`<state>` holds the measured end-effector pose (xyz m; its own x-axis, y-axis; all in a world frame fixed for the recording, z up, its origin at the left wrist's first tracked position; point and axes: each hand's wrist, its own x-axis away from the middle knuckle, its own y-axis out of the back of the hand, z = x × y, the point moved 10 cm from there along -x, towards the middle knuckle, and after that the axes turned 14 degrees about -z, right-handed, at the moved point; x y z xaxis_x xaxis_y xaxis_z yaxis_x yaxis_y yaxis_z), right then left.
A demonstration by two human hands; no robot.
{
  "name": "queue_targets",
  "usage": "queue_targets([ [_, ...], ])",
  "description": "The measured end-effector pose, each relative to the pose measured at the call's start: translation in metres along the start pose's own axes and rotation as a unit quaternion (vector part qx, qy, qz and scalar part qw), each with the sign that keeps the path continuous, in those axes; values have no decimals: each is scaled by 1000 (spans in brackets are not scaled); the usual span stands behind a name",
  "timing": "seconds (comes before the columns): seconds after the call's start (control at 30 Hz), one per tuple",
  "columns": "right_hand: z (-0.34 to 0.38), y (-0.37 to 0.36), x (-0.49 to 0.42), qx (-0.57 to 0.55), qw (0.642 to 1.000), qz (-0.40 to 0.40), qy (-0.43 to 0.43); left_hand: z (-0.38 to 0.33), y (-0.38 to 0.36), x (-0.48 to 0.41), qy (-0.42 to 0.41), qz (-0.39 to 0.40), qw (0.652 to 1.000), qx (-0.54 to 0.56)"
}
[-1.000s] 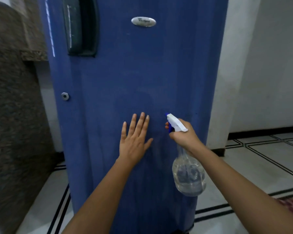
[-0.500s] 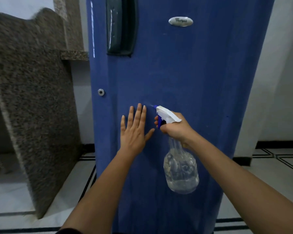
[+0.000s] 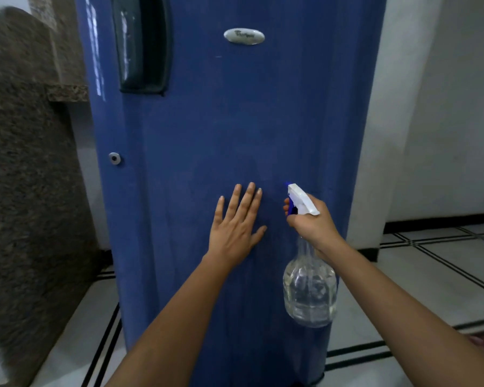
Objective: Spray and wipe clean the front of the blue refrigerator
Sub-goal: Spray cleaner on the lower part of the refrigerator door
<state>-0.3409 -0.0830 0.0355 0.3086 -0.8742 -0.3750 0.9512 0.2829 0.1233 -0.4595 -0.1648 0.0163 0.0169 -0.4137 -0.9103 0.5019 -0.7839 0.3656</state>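
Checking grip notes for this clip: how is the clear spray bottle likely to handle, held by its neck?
The spray bottle probably hangs bottom-heavy: its wide body, which appears to hold liquid, sits below the right hand gripping its neck. The clear wall looks like plastic, so likely stiff and not fragile. Its rounded body would probably roll if laid down.

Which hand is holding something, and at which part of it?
The right hand grips the spray bottle at its neck, under the white trigger head. The left hand holds nothing; it lies flat on the refrigerator.
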Motion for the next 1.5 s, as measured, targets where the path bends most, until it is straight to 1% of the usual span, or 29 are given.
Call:
queue_targets([
  [0.2,-27,63,-11,-11,998,-62,-19,-67,-12,-6,-5,32,997,67],
  [0.3,-43,101,-15,-5,995,-92,-40,-112,-17,-6,7,52,991,121],
  [0.37,-53,130,-17,-4,992,-116,-49,-146,-21,-2,14,81,982,170],
  [0.43,-62,164,-20,1,987,-149,-50,-187,-24,1,15,118,961,250],
  [0.57,-80,225,-24,21,980,-191,-59,-265,-30,11,1,173,919,354],
  [0.8,-113,349,-25,66,954,-282,-75,-416,-26,18,-49,243,848,468],
  [0.93,-131,410,-22,95,935,-333,-72,-491,-22,21,-48,283,790,542],
  [1.03,-142,453,-20,121,923,-359,-63,-545,-24,30,-52,324,749,575],
  [1.13,-154,483,-19,144,917,-370,-52,-585,-28,33,-44,347,730,588],
  [1.2,-162,498,-19,153,913,-374,-51,-607,-30,37,-45,376,708,597],
  [1.3,-173,519,-14,159,908,-385,-44,-635,-27,49,-33,439,635,635],
  [1.33,-179,525,-10,161,906,-389,-45,-641,-26,55,-34,454,621,638],
  [1.4,-191,534,-1,152,901,-404,-52,-648,-26,65,-34,471,613,634],
  [1.5,-201,541,5,137,897,-418,-46,-651,-22,72,-29,468,600,648],
])
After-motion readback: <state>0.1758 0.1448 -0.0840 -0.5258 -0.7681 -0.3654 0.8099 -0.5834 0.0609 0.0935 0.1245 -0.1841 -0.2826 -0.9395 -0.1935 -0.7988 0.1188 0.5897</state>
